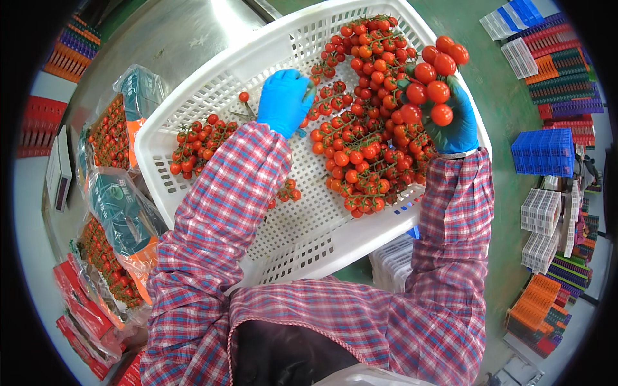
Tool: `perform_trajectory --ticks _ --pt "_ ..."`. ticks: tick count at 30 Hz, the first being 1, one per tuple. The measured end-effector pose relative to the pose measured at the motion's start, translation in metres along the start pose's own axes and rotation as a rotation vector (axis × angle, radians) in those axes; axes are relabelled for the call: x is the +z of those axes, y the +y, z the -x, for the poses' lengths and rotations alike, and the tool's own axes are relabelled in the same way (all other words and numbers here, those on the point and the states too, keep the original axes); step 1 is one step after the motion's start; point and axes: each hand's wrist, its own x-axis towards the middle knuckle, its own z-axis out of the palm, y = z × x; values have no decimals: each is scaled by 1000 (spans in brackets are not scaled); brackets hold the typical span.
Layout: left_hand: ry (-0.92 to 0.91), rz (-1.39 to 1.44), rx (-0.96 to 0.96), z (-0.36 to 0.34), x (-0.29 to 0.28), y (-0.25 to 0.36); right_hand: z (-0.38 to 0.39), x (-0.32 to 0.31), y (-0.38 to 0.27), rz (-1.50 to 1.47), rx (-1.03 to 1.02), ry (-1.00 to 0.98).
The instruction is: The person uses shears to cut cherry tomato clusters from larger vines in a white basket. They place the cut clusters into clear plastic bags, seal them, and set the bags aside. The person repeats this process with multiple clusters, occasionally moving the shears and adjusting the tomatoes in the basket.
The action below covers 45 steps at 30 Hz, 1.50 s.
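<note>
My right hand [456, 125], in a blue glove, holds up a bunch of cherry tomatoes [426, 76] over the right side of a white perforated crate [293, 248]. My left hand [282, 101], also gloved in blue, is over the crate's middle with its fingers curled. Thin grey blades that look like scissors [242, 113] stick out from its left side; the rest is hidden by the hand. A single tomato [243, 96] is next to the blades. A large heap of vine tomatoes [360, 157] fills the crate's right half, and a smaller cluster [201, 143] lies at its left.
Clear bags with green and orange packaging [122, 202] and tomatoes inside stand left of the crate on a metal table [187, 48]. Red packages [80, 302] lie at the lower left. Stacked crates, including a blue crate [543, 152], line the right side beyond the green floor [508, 109].
</note>
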Motion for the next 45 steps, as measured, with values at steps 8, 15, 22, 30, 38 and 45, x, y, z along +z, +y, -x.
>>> perform_trajectory --ticks 8,15,22,30,38,45 --pt "-270 698 -311 -27 35 0 -5 -17 7 -169 150 -26" --pt "-383 1786 -455 36 -32 5 -5 28 19 11 262 10" --pt "-163 2134 88 146 -95 36 18 175 48 1722 -462 -922" --pt "232 2658 -105 277 -146 10 77 251 92 1209 -426 -458" --pt "849 2176 -143 422 -188 -14 144 346 240 825 -81 -630" --pt "1114 2093 -165 551 -214 -50 198 448 334 909 -141 -687"
